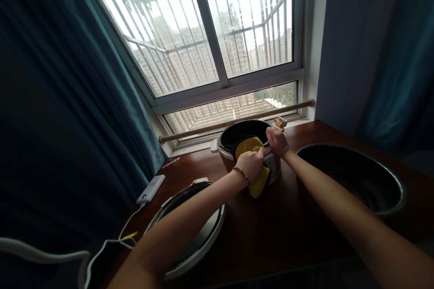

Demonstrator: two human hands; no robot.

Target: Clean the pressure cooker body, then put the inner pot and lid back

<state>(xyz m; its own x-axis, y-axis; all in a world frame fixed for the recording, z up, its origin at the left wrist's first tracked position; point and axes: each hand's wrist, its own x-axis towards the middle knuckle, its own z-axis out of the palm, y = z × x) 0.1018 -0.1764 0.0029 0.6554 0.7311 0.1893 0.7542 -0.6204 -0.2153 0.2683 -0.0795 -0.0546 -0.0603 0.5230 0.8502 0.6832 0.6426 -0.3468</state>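
Observation:
An electric pressure cooker stands without its lid on the wooden table, close to the window. My left hand is closed on a yellow and dark cleaning cloth, which hangs over the cooker's near rim, partly inside and partly down the front. My right hand grips the cooker's right edge beside its light handle. The cooker's control panel is partly covered by the cloth. Beneath my left forearm lies the round lid, its inner side facing up.
A large dark inner pot sits on the table at the right. To the left are a white power bank and a white cable. A rail runs along the window, with a blue curtain at the left.

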